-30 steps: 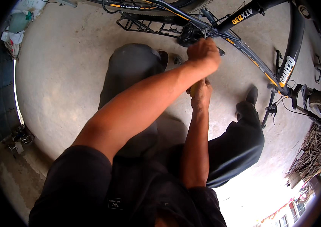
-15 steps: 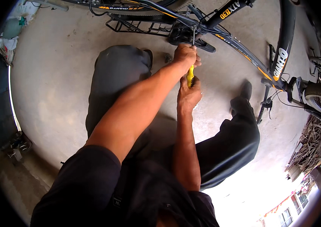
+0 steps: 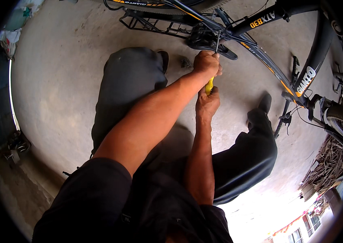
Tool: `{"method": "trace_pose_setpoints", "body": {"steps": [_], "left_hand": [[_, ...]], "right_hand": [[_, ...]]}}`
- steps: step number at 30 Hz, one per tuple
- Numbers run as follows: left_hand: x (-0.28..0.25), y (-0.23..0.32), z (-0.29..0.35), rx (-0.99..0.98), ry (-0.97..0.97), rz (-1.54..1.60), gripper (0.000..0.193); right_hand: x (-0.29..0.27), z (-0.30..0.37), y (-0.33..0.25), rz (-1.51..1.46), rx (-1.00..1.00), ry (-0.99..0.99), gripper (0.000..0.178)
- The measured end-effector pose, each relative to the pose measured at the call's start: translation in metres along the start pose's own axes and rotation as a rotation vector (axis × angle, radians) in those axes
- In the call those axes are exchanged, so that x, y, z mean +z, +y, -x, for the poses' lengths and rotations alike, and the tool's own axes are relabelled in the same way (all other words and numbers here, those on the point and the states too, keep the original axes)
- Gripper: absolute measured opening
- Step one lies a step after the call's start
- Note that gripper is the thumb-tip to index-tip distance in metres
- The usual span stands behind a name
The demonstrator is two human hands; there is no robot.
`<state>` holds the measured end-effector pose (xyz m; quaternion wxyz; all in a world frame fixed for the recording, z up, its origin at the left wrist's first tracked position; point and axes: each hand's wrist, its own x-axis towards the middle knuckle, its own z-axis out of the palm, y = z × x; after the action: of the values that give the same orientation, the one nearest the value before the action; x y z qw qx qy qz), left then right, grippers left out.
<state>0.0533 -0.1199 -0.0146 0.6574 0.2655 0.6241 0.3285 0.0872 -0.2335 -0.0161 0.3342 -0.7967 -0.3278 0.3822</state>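
Observation:
A screwdriver with a yellow handle (image 3: 209,86) points away from me, its thin metal shaft (image 3: 218,42) reaching the crank area of a dark bicycle (image 3: 274,75). My right hand (image 3: 208,104) is closed around the rear end of the handle. Farther forward, my left hand (image 3: 206,65) is closed round the front of the screwdriver, where handle and shaft meet. Its fingers hide that part. The black crank and pedal parts (image 3: 203,38) lie just beyond my left hand. Where exactly the tip touches cannot be made out.
A black rear rack (image 3: 155,24) and a tyre (image 3: 208,6) are beyond my hands. The handlebar (image 3: 282,117) and front wheel (image 3: 339,117) are at right. A pile of sticks (image 3: 331,166) stands farther right. My bent legs flank the concrete floor (image 3: 62,93).
The bicycle and both hands appear slightly farther right and lower in the picture. My hands are closer together, so less of the yellow handle shows. Both keep hold of the screwdriver.

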Motion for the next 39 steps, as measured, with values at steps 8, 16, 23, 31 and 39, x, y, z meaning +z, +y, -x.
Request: {"method": "trace_pose_setpoints", "body": {"steps": [8, 16, 23, 31, 39], "left_hand": [[0.001, -0.001, 0.001, 0.038, 0.017, 0.013, 0.023], [-0.013, 0.02, 0.002, 0.165, 0.103, -0.598, 0.023], [-0.002, 0.089, 0.061, 0.771, -0.036, -1.208, 0.022], [0.023, 0.043, 0.101, 0.947, -0.434, -1.136, 0.015], [0.03, 0.055, 0.11, 0.975, -0.566, -0.997, 0.011]], "right_hand": [[0.001, -0.009, 0.021, -0.251, 0.022, -0.135, 0.038], [-0.011, 0.001, -0.01, -0.835, 0.311, -0.368, 0.04], [-0.017, -0.012, -0.003, -1.075, 0.37, -0.565, 0.037], [-0.003, -0.015, 0.008, -0.776, 0.227, -0.335, 0.032], [-0.003, -0.016, -0.008, -0.794, 0.39, -0.366, 0.034]]}}
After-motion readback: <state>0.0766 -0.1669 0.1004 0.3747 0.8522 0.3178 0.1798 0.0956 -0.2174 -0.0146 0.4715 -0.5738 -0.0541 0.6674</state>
